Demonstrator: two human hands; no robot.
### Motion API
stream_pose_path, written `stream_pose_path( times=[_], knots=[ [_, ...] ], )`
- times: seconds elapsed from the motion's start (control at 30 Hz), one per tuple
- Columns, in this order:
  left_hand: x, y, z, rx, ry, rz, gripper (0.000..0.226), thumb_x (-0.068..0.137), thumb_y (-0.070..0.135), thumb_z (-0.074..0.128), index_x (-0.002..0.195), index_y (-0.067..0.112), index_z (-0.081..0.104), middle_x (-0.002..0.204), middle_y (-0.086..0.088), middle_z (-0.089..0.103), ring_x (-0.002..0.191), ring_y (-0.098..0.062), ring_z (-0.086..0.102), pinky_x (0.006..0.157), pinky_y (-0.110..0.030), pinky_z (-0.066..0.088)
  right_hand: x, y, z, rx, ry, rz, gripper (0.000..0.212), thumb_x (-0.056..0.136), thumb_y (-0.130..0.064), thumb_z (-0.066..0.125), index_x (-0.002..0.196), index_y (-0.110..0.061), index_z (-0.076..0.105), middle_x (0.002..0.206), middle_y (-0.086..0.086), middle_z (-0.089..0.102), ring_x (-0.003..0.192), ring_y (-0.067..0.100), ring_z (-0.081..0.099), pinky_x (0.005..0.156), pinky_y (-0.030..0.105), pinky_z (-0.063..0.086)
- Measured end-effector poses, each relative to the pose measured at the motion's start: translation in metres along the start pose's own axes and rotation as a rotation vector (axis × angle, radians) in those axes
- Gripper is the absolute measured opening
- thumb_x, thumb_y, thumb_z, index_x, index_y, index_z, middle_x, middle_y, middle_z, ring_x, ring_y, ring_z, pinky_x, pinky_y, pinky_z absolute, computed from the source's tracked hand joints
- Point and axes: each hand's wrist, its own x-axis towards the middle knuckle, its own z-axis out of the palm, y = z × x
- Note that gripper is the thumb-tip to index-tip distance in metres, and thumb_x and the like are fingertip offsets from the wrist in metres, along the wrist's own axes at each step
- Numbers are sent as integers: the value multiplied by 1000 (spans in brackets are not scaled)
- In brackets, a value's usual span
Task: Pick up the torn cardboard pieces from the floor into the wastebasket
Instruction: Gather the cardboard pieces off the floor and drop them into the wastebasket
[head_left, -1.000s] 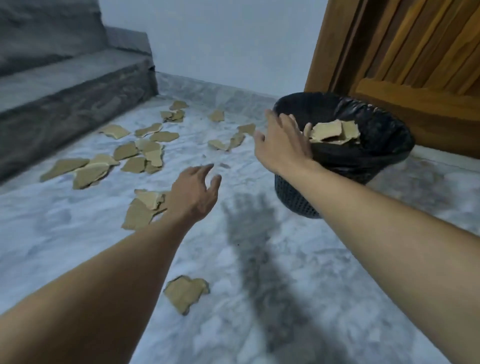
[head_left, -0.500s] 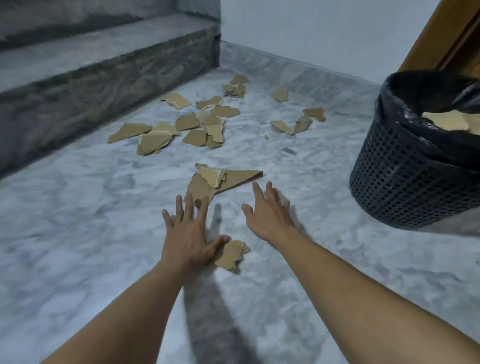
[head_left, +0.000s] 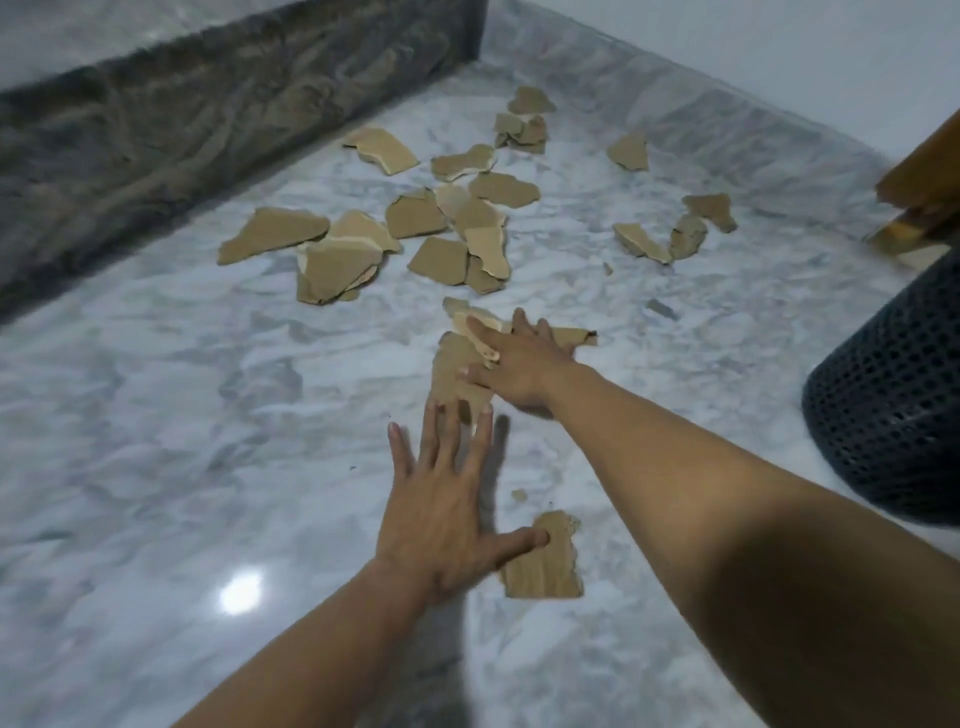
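Several torn brown cardboard pieces lie scattered on the marble floor (head_left: 156, 441). My right hand (head_left: 519, 364) lies flat, fingers straight, on top of a small pile of cardboard (head_left: 452, 369) in the middle. My left hand (head_left: 441, 499) is spread flat on the floor just behind that pile, its fingertips touching the pile's near edge and its thumb resting on a separate near piece (head_left: 545, 561). A larger cluster of pieces (head_left: 337, 254) lies further back. The black mesh wastebasket (head_left: 893, 395) stands at the right edge, only its side wall showing.
A dark stone step (head_left: 156, 130) runs along the left and back. A white wall with a marble skirting closes the far side. A wooden door corner (head_left: 924, 176) shows at the upper right above the basket.
Both hands have moved forward. My right hand now rests on the middle cardboard pile. My left hand slid ahead, thumb still on the near piece. The view has tilted down and left.
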Motion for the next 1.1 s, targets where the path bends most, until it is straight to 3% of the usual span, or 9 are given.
stream_pose_path(
  times=[0.3,0.5,0.6,0.67,0.73,0.87,1.0,1.1],
  knots=[
    [53,-57,-38,-1,19,-91,114,80,89,37,161,26,-13,168,-16,-19,152,-40,-24,117,-71,-7,-2,1,-14,179,1,98,83,96,-55,57,160,-38,9,168,14,-10,154,36,-1,122,48,19],
    [105,-119,-71,-8,93,-256,91,95,70,40,163,25,-1,171,-14,-3,155,-41,-10,119,-70,-2,22,-16,0,212,142,139,67,106,-46,32,162,-29,-2,169,11,-6,153,37,-7,120,55,6],
    [125,-129,-79,-126,254,-229,70,106,51,33,164,22,7,171,-9,6,157,-33,-9,123,-61,-4,50,-31,12,209,274,198,70,103,-56,25,162,-28,-2,168,10,-12,153,33,-15,118,65,-7],
    [113,-123,-70,-136,263,-83,81,100,71,18,164,24,2,171,-6,3,158,-28,-8,125,-57,-5,74,-37,11,156,348,199,78,99,-66,24,161,-24,3,168,12,-12,153,33,-16,116,68,-7],
    [99,-116,-50,-26,161,28,99,87,90,15,160,31,-15,170,-8,-5,157,-32,-10,123,-63,-4,93,-35,3,148,429,180,86,94,-73,29,159,-19,11,168,15,-8,153,36,-14,116,70,-3],
    [136,-144,-50,13,226,-325,114,74,100,20,155,32,-25,169,-15,-14,150,-33,-28,116,-73,-9,124,-21,-24,153,509,107,103,79,-89,36,157,-27,14,167,15,2,153,37,-4,114,72,3],
    [200,-194,-92,94,234,-433,138,54,109,28,155,35,-29,166,-17,-26,150,-47,-26,111,-79,-8,163,-8,-64,155,447,97,114,65,-101,30,158,-41,2,168,12,-8,153,39,-11,113,74,-3],
    [230,-220,-108,-40,103,-564,142,46,110,37,151,44,-31,166,-13,-29,149,-49,-24,112,-78,-7,197,-5,-79,122,366,107,113,58,-106,19,155,-52,-4,167,12,-17,150,44,-18,108,76,-11]
  ],
)
